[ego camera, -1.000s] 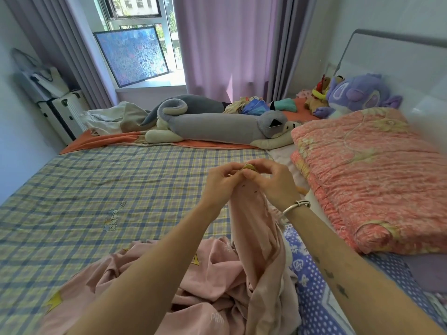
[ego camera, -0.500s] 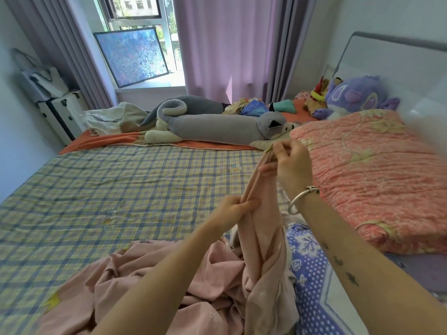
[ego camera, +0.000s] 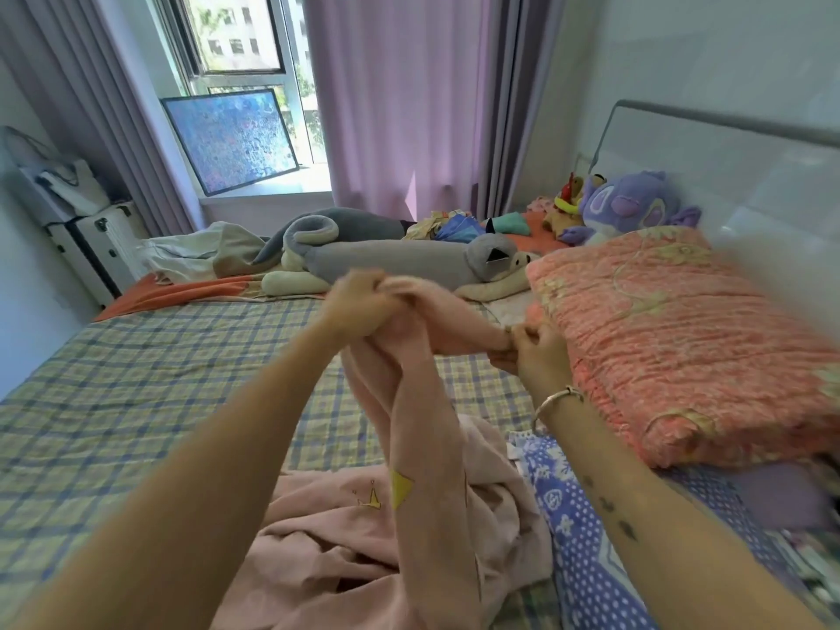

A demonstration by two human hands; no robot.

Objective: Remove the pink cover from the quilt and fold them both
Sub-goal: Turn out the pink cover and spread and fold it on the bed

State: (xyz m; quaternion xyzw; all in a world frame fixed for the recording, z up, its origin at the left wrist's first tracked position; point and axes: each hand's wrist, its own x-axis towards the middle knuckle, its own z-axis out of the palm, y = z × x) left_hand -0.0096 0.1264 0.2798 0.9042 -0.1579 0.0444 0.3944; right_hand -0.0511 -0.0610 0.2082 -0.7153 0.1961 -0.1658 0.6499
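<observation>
On the plaid bed sheet [ego camera: 136,379], the soft pink fabric cover [ego camera: 345,552] lies heaped near centre, off the folded coral quilt [ego camera: 682,347] at right. My left hand [ego camera: 366,306] fists its raised edge; my right hand [ego camera: 534,356] pinches it. Hands have just spread apart: folding begins, I judge.

I see the checked bed [ego camera: 136,402] carrying the crumpled pink cover [ego camera: 345,538], a folded coral quilt [ego camera: 672,338] to its right, a long grey plush toy [ego camera: 400,261] beyond, and perhaps a blue dotted sheet [ego camera: 586,561].
</observation>
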